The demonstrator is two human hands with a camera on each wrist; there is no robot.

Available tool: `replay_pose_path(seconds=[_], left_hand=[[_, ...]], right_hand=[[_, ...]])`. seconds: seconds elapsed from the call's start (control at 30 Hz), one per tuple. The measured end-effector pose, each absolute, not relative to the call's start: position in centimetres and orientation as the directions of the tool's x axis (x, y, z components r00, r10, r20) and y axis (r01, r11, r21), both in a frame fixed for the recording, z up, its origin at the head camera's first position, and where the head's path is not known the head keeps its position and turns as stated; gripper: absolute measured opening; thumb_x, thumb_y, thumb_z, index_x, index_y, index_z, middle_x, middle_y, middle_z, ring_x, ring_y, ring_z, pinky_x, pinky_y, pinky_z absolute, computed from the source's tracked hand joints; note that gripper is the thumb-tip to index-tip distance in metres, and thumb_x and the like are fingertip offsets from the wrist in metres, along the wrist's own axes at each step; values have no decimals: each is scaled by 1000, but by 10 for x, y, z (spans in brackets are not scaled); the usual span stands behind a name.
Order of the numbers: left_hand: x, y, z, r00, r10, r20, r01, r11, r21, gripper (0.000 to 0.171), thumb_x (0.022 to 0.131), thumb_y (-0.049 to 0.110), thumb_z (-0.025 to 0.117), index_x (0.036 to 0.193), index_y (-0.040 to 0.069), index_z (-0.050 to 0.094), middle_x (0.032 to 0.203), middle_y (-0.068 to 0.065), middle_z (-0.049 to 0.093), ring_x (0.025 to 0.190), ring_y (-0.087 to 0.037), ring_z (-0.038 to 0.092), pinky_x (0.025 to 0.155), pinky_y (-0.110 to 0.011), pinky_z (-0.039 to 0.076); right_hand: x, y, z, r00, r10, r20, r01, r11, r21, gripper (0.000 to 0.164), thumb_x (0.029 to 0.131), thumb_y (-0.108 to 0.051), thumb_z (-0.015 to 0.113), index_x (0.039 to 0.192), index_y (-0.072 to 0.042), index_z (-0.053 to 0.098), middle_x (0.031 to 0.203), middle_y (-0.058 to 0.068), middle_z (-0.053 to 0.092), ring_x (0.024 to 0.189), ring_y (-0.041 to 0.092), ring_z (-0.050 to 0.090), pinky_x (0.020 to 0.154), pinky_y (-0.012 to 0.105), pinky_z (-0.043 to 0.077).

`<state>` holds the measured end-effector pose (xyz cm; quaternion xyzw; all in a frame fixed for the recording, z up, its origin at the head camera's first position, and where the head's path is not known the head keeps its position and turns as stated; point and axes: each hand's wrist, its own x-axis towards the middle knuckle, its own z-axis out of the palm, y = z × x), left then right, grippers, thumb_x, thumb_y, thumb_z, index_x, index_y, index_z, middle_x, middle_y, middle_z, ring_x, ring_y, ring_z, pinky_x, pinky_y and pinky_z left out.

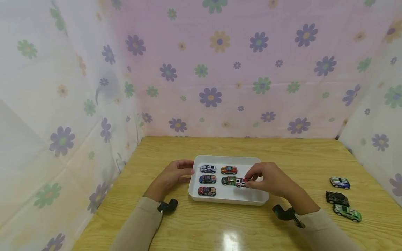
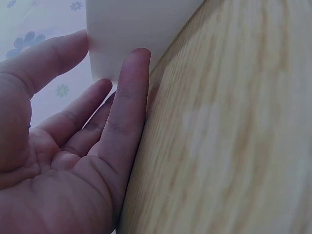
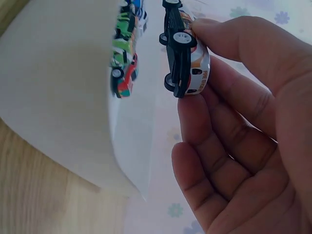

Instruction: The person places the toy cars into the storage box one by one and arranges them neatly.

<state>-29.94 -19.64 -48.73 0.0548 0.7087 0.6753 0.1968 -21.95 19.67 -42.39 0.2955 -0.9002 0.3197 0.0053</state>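
A white tray (image 1: 226, 201) lies on the wooden table with several toy cars in two columns. The left column has a white car (image 1: 208, 169), a blue one (image 1: 207, 179) and a red one (image 1: 206, 191). To their right are an orange-red car (image 1: 229, 170) and a green car (image 1: 228, 181). My right hand (image 1: 270, 179) pinches a white-and-red toy car (image 3: 197, 73) between thumb and fingers, raised over the tray with its black underside showing in the right wrist view. Fairly straight fingers of my left hand (image 1: 172, 174) touch the tray's left end wall (image 2: 131, 29).
On the table's right side stand a white-and-blue toy car (image 1: 340, 183), a black one (image 1: 337, 198) and a green one (image 1: 347, 212), the last two close together. Flower-patterned cloth (image 1: 235, 76) encloses the table (image 1: 163, 150) at the back and sides.
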Motion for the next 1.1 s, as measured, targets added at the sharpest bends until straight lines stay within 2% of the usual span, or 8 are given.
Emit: replay_pose_path(seconds=[0.4,0.7,1.1], left_hand=[[-298,-196,-485,-917,341,-205,-183,96,978,47,95,11,75,140,6,61,139,-14,63,115,-25,68,92,-44,63],[-298,-196,-484,-916,345,-207,-183,101,978,47,95,11,75,140,6,61,139,-14,63,115,-26,68,92,-44,63],[-300,-197,-487,-914,353,-198,-179,84,980,47,96,10,75,140,5,60,139,-14,63,114,-25,68,91,-44,63]], right_hand=[[-218,180,-433,-841,-509,183,-511,638,-575,7,89,-28,83,95,-29,79,90,-21,71,81,-1,63,76,35,60],[-215,170,-440,-839,-514,180,-507,617,-602,9,88,-25,84,95,-27,79,91,-17,72,83,-2,65,77,35,62],[-212,156,-444,-839,-499,216,-530,660,-533,7,88,-22,84,93,-24,79,91,-16,72,83,-3,64,77,33,61]])
